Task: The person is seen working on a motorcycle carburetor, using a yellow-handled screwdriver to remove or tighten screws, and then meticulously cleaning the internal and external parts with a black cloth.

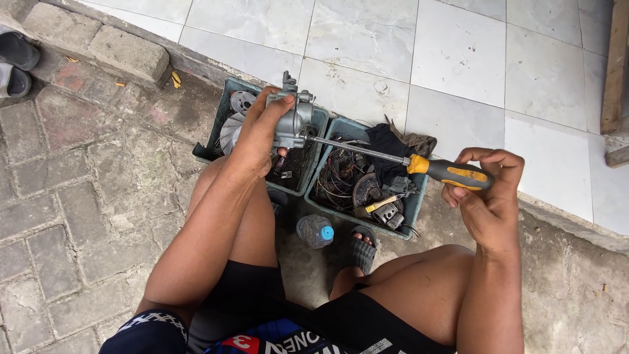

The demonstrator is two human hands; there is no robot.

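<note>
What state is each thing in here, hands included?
left hand: closed around the grey metal part, held up over the bins
right hand: gripping the screwdriver by its yellow-black handle
screwdriver: level, tip at the grey metal part
left bin: open, holds metal parts
right bin: open, full of wires and parts
plastic bottle: capped, on the ground

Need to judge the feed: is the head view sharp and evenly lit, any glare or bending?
Head view: soft daylight, no hard shadows; screwdriver and grey metal part sharp; white tiles bright, mild sheen; edges bend slightly, wide-angle.
</note>
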